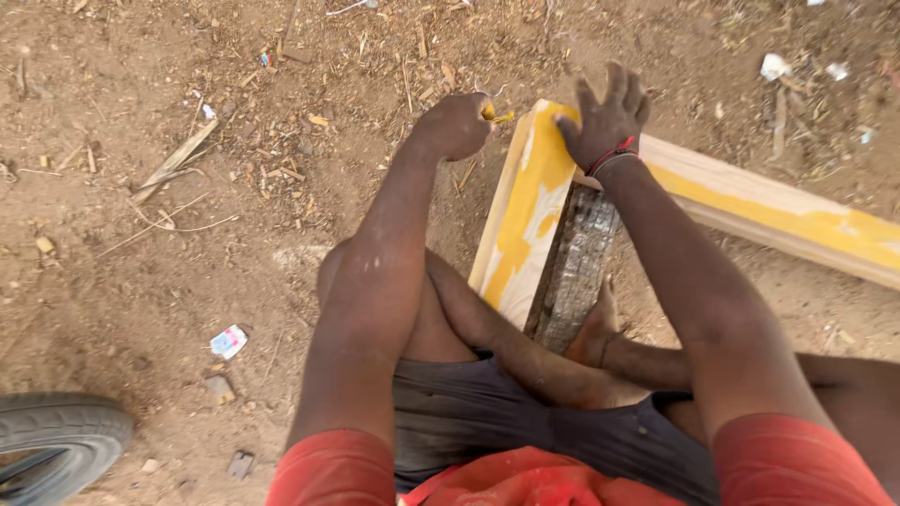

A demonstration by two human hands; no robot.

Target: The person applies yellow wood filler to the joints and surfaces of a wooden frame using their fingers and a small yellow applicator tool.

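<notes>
A pale wooden frame [525, 215] smeared with yellow filler lies on the dirt in front of me, its corner at the top centre. My right hand [605, 117], with a red cord at the wrist, presses flat on that corner with fingers spread. My left hand [455, 125] is closed around a small yellow-coated tool [497, 114] right beside the corner's left edge. A dark rough wooden block [577, 267] sits under the frame between my legs.
Dry dirt with wood chips and sticks [173, 164] surrounds me. A black tyre [56, 440] shows at the bottom left. Small scraps of paper [229, 341] lie on the ground. The frame's second rail [797, 220] runs off to the right.
</notes>
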